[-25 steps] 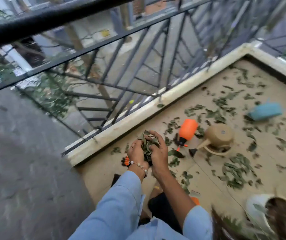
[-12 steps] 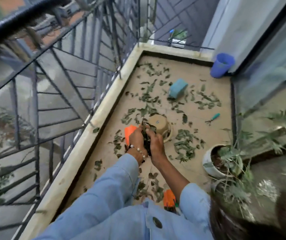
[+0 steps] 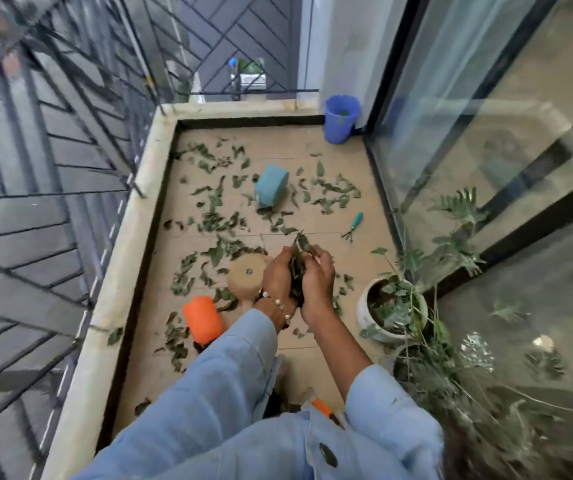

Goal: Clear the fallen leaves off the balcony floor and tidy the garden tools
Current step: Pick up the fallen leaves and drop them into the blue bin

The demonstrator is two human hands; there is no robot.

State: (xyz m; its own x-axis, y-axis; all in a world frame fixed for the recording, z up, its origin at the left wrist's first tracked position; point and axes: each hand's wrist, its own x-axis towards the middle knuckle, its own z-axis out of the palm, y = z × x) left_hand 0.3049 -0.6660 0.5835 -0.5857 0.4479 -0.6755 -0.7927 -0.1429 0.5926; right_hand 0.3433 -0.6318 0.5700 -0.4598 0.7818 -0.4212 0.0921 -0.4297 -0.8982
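Both hands are together, cupped palm to palm around a bunch of leaves (image 3: 297, 268), held above the balcony floor (image 3: 364, 174). Left hand (image 3: 277, 277) and right hand (image 3: 318, 277) curl their fingers round the bunch; a few leaf tips stick out at the top.

Most fallen leaves (image 3: 219, 216) lie scattered on the floor, thickest between the teal block (image 3: 271, 185) and the tan watering can (image 3: 246, 276). Tools are untidied: orange sprayer (image 3: 202, 318) near the left sleeve, small teal-handled hand rake (image 3: 352, 227) near the glass door (image 3: 486, 133), another orange item (image 3: 321, 407), partly hidden, near the body. Blue bucket (image 3: 341, 117) stands in the far corner, well apart from the hands; probably the dump spot, and there may be something green inside, but can't tell.

Risks:
- The bunch is loose and overfull, so leaves could slip out the top or bottom on the way to the bucket.
- The railing (image 3: 87, 133) is open and a breeze could blow leaves out.
- Watering can, sprayer and rake lie in the walking path, so tripping or kicking is likely.
- The white plant pot (image 3: 364, 315) sits just right of the hands; an elbow or foot may knock it.
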